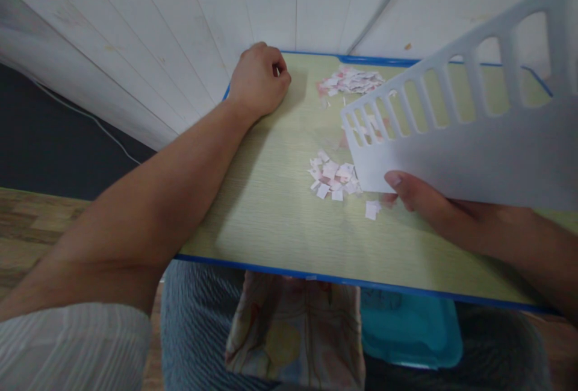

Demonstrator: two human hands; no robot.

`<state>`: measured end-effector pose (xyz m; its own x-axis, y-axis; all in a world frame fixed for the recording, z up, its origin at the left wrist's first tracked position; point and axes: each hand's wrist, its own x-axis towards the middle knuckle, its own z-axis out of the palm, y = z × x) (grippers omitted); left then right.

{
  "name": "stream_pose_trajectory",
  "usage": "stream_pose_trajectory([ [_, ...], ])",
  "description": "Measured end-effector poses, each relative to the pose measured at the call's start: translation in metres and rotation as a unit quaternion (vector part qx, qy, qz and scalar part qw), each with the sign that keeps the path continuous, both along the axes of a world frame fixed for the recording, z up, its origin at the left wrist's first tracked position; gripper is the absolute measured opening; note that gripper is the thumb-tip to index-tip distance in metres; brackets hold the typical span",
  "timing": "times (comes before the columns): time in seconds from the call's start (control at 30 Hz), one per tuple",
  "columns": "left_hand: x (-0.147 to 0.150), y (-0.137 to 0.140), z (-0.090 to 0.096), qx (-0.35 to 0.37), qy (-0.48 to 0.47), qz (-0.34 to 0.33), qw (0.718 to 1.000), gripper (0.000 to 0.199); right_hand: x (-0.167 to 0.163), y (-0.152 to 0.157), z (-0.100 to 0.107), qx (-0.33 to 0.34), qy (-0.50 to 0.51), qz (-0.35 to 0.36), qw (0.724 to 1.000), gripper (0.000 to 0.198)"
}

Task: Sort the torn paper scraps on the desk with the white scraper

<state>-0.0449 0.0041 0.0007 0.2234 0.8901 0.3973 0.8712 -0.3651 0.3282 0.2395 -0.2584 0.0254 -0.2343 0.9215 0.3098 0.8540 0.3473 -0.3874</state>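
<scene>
My right hand grips the lower edge of a white plastic panel with a row of long slots, its thumb on the near face. The panel is tilted above the table and partly hides the paper scraps behind it. Just left of its lower corner lies a loose heap of small cut paper pieces, white and pinkish. Farther back is a second, thicker pile of paper bits. My left hand rests at the table's far left corner, fingers loosely curled, nothing visible in them.
The small table has a pale green top and blue rim, against a white panelled wall. Below its front edge, a patterned cloth lies on my lap beside a turquoise plastic tray. A thin cable runs at the left.
</scene>
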Motion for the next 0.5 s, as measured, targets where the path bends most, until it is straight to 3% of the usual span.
stream_pose_trajectory([
  [0.17,-0.0042,0.0018,-0.0015,-0.001,-0.046,-0.040,0.998,0.017,0.0040,0.0052,0.0015,0.044,-0.030,0.028,0.998,0.035],
  [0.37,-0.0044,0.0027,-0.0020,0.010,-0.036,-0.035,0.999,0.016,0.0079,0.0022,0.0063,0.069,-0.031,0.031,0.997,0.030],
  [0.5,-0.0043,0.0008,-0.0003,-0.007,-0.037,-0.032,0.999,0.014,0.0060,-0.0011,0.0069,0.043,-0.037,0.032,0.998,0.040],
])
